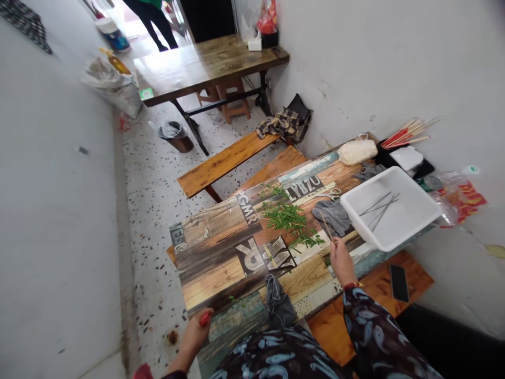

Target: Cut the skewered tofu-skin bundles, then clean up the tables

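A thin wooden stick (325, 225) is in my right hand (342, 263), pinched near its lower end and pointing up and left over the table. My left hand (196, 330), at the table's near left corner, is closed round a small red object (205, 319); its kind is mostly hidden by the fingers. Between the hands, farther up the table, lies a loose pile of cut greens (286, 217). A crumpled grey cloth (332, 217) lies just beyond my right hand. Another grey cloth (279, 302) hangs at the near edge by my body.
Right of the greens stands a white plastic basin (384, 239) with several thin dark rods (381, 208). Scissors (331, 195) and a pale bag (358, 151) lie beyond. A phone (399, 283) rests on the bench. Another person's legs (158, 23) show near the doorway.
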Available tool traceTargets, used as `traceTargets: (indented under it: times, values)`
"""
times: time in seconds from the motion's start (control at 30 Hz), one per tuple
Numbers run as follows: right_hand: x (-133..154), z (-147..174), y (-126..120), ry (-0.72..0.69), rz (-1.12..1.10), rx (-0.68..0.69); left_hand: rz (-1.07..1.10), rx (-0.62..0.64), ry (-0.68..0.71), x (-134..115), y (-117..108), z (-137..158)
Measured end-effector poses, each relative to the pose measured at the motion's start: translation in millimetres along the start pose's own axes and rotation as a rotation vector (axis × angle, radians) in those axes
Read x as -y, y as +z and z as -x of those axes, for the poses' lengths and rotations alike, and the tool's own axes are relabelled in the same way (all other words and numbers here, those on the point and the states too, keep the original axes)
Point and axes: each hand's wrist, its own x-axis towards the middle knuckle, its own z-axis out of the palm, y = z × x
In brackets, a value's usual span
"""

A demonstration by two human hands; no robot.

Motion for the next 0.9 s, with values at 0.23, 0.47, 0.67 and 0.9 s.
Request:
traceTargets:
  times: [0.23, 0.47, 0.67, 0.9]
  values:
    - [151, -39, 4, -0.504, 0.007, 0.118, 0.066, 0.115, 0.029, -4, 1, 11]
    - [261, -78, 33, -0.586, 0.158, 0.269, 0.083, 0.047, -0.023, 2, -4, 12]
    - [255, -35, 41, -0.648, 0.252, 0.289, 0.166, -0.042, -0.010, 18, -8, 3]
    - [237, 4, 37, -0.812, 0.202, 0.305, 0.153, -0.017, -0.001, 9, -17, 0]
